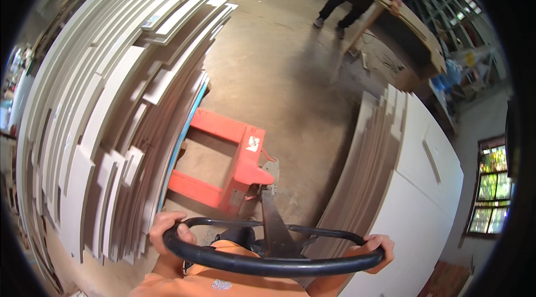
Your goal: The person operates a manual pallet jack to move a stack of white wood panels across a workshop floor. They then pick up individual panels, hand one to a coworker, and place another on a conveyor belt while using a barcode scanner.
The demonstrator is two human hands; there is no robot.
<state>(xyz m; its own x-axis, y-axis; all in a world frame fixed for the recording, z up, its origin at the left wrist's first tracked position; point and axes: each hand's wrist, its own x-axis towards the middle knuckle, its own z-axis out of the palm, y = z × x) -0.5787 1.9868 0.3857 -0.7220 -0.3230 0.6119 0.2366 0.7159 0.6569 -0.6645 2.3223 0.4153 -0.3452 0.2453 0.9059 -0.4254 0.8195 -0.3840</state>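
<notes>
Comprises one black, rounded loop handle (279,266), clamped at its left end by the left grip (170,230), at its right by the right grip (381,249). Joins by a dark metal shaft (274,221) to a red metal pallet jack (240,168), standing on bare grey-brown floor (290,46). Runs flat red forks (218,124) in under the blue-edged base (180,145) of a tall stack of white panels (111,101). Seems already engaged; leaves hauling apparently undone; cannot tell whether raised.
</notes>
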